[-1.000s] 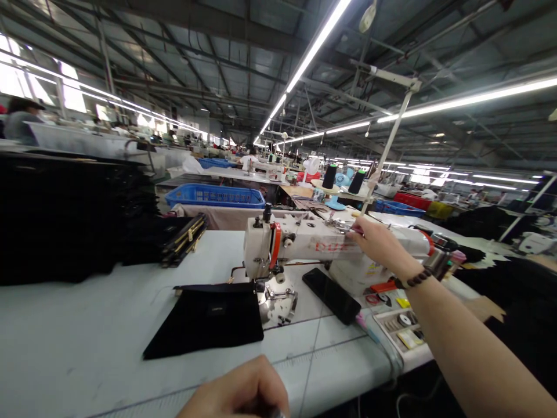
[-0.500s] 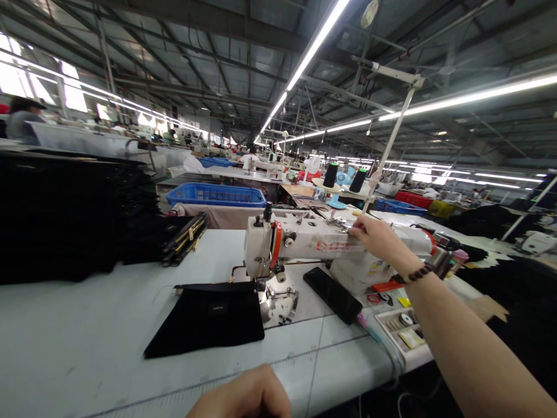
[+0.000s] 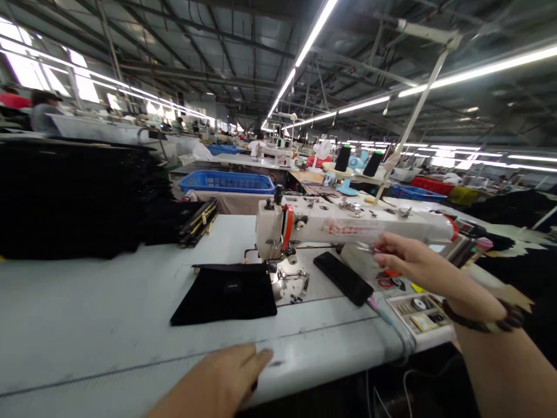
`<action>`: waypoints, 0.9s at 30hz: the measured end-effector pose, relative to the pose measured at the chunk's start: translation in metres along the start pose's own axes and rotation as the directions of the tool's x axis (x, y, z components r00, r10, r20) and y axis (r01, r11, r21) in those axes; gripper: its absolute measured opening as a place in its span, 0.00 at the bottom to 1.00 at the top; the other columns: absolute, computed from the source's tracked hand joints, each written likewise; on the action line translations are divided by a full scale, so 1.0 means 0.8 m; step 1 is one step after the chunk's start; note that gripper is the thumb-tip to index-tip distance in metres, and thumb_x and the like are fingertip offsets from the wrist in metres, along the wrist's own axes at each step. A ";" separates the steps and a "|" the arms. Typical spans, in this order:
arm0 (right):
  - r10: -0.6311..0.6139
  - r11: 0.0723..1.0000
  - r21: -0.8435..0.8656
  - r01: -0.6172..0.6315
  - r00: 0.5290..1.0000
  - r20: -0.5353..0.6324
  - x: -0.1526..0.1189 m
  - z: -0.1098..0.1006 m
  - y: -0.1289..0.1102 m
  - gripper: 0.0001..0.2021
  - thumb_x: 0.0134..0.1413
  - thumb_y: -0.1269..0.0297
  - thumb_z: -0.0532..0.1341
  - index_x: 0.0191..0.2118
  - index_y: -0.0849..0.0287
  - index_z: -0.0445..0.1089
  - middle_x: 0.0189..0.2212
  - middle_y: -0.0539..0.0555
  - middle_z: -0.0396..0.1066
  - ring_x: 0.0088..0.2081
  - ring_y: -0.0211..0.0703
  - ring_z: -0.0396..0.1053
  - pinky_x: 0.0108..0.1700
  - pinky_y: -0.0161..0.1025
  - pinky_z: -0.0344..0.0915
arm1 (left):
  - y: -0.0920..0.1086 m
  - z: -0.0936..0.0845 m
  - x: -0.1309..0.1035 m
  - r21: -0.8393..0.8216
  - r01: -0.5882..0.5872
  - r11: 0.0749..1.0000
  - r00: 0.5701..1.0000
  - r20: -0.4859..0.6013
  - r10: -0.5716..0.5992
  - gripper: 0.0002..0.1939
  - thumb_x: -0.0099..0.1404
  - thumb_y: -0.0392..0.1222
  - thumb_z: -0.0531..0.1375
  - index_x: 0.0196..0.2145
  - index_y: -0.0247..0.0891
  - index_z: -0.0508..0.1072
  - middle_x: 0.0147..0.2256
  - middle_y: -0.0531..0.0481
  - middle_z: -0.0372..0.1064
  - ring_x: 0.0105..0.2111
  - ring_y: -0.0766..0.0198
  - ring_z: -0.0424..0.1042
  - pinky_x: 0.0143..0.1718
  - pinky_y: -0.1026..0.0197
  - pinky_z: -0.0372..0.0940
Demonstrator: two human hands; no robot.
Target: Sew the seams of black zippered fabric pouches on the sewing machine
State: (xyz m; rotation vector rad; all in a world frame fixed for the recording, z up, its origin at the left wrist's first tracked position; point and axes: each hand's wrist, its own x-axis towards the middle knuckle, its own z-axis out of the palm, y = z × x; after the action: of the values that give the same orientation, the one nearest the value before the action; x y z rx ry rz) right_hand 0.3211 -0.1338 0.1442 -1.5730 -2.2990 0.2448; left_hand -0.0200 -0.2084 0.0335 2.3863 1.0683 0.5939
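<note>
My right hand (image 3: 395, 255) is closed on a small silvery metal tool (image 3: 366, 247), blurred, in front of the arm of the white sewing machine (image 3: 348, 223). Near the table's front edge, my left hand (image 3: 221, 374) has its fingers partly stretched and loosely apart, with nothing visible in it. A flat black fabric piece (image 3: 230, 296) with a small label lies at the machine's left, its right top corner by the needle area. Beside the metal plate (image 3: 290, 284) rests a black phone (image 3: 343, 278).
A tall stack of black pieces (image 3: 78, 197) fills the table's left side, beside gold-edged strips (image 3: 201, 223). Behind stands a blue basket (image 3: 226, 182). A parts tray (image 3: 420, 316) sits at the right front. Black thread cones (image 3: 343, 158) stand behind the machine. People sit farther back.
My right hand has come down from the top of the machine, now with the metal tool in it. My left hand has loosened from a curled shape. The view has shifted slightly.
</note>
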 end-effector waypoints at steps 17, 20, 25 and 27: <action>-0.193 0.894 0.447 -0.019 0.885 0.423 -0.025 0.158 -0.109 0.08 0.54 0.60 0.57 0.30 0.58 0.59 0.24 0.46 0.60 0.27 0.36 0.58 0.28 0.33 0.53 | 0.026 -0.019 0.014 0.276 -0.085 0.957 0.925 -0.334 0.179 0.17 0.65 0.32 0.50 0.52 0.32 0.59 0.40 0.45 0.69 0.40 0.63 0.71 0.43 0.61 0.68; -0.208 0.898 0.440 -0.010 0.870 0.446 -0.027 0.162 -0.112 0.08 0.53 0.60 0.57 0.30 0.58 0.59 0.23 0.46 0.61 0.27 0.36 0.58 0.28 0.32 0.52 | 0.027 -0.019 0.017 0.264 -0.088 0.961 0.921 -0.345 0.179 0.16 0.65 0.32 0.50 0.51 0.32 0.59 0.42 0.44 0.69 0.42 0.63 0.70 0.44 0.61 0.67; -0.223 0.913 0.408 0.018 0.859 0.461 -0.034 0.164 -0.105 0.08 0.54 0.63 0.56 0.28 0.58 0.59 0.20 0.45 0.60 0.24 0.34 0.57 0.26 0.32 0.50 | 0.025 -0.019 0.018 0.272 -0.081 0.959 0.909 -0.374 0.183 0.16 0.65 0.33 0.51 0.51 0.32 0.59 0.43 0.44 0.69 0.43 0.63 0.70 0.45 0.61 0.67; -0.194 0.919 0.394 -0.004 0.866 0.462 -0.035 0.161 -0.099 0.06 0.54 0.63 0.56 0.29 0.58 0.60 0.22 0.45 0.61 0.25 0.35 0.58 0.26 0.32 0.50 | 0.023 -0.018 0.018 0.276 -0.076 0.958 0.912 -0.370 0.179 0.17 0.65 0.33 0.52 0.51 0.32 0.59 0.43 0.43 0.69 0.43 0.63 0.70 0.46 0.61 0.66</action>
State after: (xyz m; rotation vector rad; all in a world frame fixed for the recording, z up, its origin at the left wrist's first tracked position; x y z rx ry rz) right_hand 0.2133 -0.1827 0.0455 -1.2897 -2.4716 1.1194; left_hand -0.0088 -0.2053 0.0585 2.6449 1.2191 1.0784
